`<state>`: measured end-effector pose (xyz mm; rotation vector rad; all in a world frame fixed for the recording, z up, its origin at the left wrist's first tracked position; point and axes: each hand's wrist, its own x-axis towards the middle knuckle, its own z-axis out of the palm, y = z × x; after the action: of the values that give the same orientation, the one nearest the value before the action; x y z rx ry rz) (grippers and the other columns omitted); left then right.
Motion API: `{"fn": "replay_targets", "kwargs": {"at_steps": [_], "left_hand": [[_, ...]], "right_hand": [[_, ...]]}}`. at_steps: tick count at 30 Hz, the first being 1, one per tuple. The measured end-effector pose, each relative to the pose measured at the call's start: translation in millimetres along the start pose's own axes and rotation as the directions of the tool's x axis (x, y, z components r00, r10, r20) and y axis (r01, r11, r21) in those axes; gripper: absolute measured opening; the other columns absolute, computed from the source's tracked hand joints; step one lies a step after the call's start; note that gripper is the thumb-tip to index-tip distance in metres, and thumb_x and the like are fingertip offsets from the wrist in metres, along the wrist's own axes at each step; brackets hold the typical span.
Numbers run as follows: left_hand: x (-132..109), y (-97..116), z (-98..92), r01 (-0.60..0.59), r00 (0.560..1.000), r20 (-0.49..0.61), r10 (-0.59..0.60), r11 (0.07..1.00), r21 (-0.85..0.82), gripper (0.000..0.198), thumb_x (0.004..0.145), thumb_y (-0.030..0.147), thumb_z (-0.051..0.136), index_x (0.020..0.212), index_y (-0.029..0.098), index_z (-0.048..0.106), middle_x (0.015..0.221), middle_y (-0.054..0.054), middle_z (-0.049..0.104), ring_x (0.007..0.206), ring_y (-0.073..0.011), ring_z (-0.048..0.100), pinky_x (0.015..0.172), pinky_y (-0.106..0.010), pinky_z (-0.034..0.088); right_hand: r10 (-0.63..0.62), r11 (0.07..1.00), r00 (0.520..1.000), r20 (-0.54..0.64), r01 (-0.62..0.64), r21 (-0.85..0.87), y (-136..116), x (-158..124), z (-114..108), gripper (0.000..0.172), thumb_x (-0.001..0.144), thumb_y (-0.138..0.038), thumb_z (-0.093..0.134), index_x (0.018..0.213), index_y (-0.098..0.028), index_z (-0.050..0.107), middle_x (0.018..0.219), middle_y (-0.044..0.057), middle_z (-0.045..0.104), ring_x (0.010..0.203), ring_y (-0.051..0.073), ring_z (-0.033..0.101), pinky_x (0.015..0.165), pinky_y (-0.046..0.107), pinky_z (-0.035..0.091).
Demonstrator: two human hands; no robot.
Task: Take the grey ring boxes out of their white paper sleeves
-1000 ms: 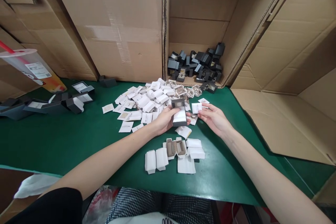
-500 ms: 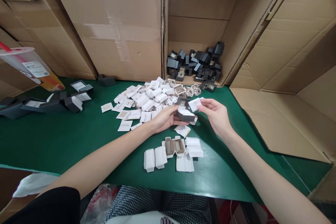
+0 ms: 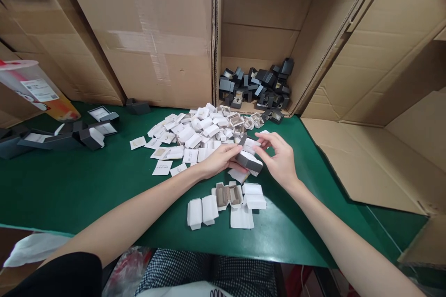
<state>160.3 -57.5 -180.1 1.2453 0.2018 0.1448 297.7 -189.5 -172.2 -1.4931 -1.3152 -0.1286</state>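
Observation:
My left hand (image 3: 220, 160) is closed around a small black hinged box (image 3: 251, 163). The box is open, with white lining showing in its lower half. At its raised lid, my right hand (image 3: 280, 158) pinches a white printed insert (image 3: 252, 145) between thumb and fingers. The insert covers the inside of the lid; whether it is seated there I cannot tell. Below the box lies a loose white piece (image 3: 239, 175), partly hidden by it. Behind my hands spreads a heap of white folded inserts (image 3: 195, 132).
Folded white and grey liners (image 3: 228, 195) lie near the front edge of the green table (image 3: 139, 222). Black boxes (image 3: 265, 83) are piled in an upright cardboard carton (image 3: 261, 41). More opened black boxes (image 3: 69, 137) and a drink cup (image 3: 42, 90) stand at the left.
My right hand has brought the white insert left onto the open lid of the black box. The box has been turned and lowered slightly. The view has shifted a little.

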Motion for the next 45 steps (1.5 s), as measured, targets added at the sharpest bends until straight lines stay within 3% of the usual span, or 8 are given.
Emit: {"fn": "replay_targets", "kwargs": {"at_steps": [5,12,24,33,36,39,42,45], "left_hand": [[1.2,0.8,0.3,-0.02,1.0,0.006,0.02,1.0,0.022,0.033,0.086,0.037,0.06,0.104,0.01,0.064,0.099,-0.015,0.068,0.086,-0.0195,0.066,0.071,-0.03,0.057],[-2.3,0.4,-0.2,0.003,1.0,0.0,-0.003,0.993,0.122,0.031,0.086,0.035,0.056,0.108,0.014,0.063,0.092,-0.007,0.065,0.084,-0.0156,0.063,0.07,-0.024,0.052],[-3.3,-6.0,6.8,-0.203,0.954,-0.103,0.28,0.862,0.465,0.022,0.081,0.026,0.056,0.098,0.013,0.062,0.084,-0.002,0.061,0.072,-0.0129,0.052,0.064,-0.023,0.041],[-13.5,3.4,12.9,-0.161,0.95,-0.153,0.273,0.846,0.509,0.022,0.08,0.029,0.057,0.09,0.012,0.067,0.079,-0.004,0.064,0.068,-0.0153,0.055,0.061,-0.025,0.042],[-19.6,11.9,7.7,-0.165,0.919,-0.199,0.339,0.792,0.588,0.025,0.081,0.029,0.057,0.099,0.014,0.066,0.084,-0.006,0.067,0.075,-0.0179,0.059,0.064,-0.025,0.043],[-29.2,28.9,0.9,-0.15,0.868,-0.304,0.392,0.791,0.593,0.037,0.082,0.031,0.057,0.118,0.02,0.056,0.099,-0.007,0.068,0.086,-0.0197,0.062,0.063,-0.024,0.044],[-40.7,55.3,-10.5,-0.131,0.813,-0.37,0.45,0.759,0.637,0.028,0.082,0.03,0.057,0.109,0.021,0.058,0.109,-0.008,0.066,0.098,-0.0205,0.061,0.07,-0.024,0.047],[-54.4,87.4,-37.4,-0.072,0.807,-0.348,0.477,0.665,0.743,0.027,0.08,0.022,0.056,0.106,0.021,0.061,0.111,-0.006,0.065,0.103,-0.0201,0.059,0.078,-0.026,0.048]], "right_hand": [[0.165,0.984,0.986,0.012,-0.165,0.062,7.7,-0.3,3.3,0.029,0.078,-0.029,0.066,0.105,-0.021,0.061,0.096,0.006,0.055,0.083,0.018,0.055,0.07,0.031,0.05],[0.415,0.834,0.887,0.202,-0.46,0.305,14.9,-0.2,8.6,0.027,0.071,-0.037,0.072,0.084,-0.02,0.056,0.079,0.001,0.061,0.07,0.016,0.057,0.063,0.028,0.048],[0.234,0.932,0.933,0.273,-0.295,0.211,-4.7,-5.2,8.8,0.021,0.076,-0.025,0.064,0.096,-0.021,0.057,0.096,0.004,0.061,0.083,0.018,0.059,0.074,0.031,0.049],[0.213,0.944,0.952,0.222,-0.259,0.205,-6.3,-10.2,9.1,0.019,0.081,-0.027,0.062,0.1,-0.023,0.058,0.096,0.003,0.059,0.085,0.018,0.059,0.077,0.031,0.05],[0.227,0.929,0.954,0.197,-0.273,0.25,-0.4,-9.3,5.8,0.034,0.081,-0.032,0.064,0.113,-0.025,0.054,0.102,0.005,0.06,0.082,0.017,0.06,0.075,0.032,0.052],[0.304,0.909,0.945,0.118,-0.325,0.262,9.8,-5.6,0.8,0.025,0.083,-0.037,0.061,0.105,-0.024,0.059,0.097,0.006,0.062,0.084,0.019,0.061,0.076,0.034,0.053],[0.432,0.879,0.901,0.046,-0.432,0.2,20.2,-1.4,-4.9,0.022,0.081,-0.042,0.062,0.091,-0.022,0.064,0.089,0.006,0.064,0.077,0.019,0.062,0.075,0.034,0.054],[0.524,0.841,0.852,0.003,-0.518,0.156,27.5,0.7,-9.5,0.023,0.079,-0.045,0.063,0.087,-0.023,0.066,0.083,0.005,0.065,0.071,0.018,0.062,0.07,0.032,0.054]]}}
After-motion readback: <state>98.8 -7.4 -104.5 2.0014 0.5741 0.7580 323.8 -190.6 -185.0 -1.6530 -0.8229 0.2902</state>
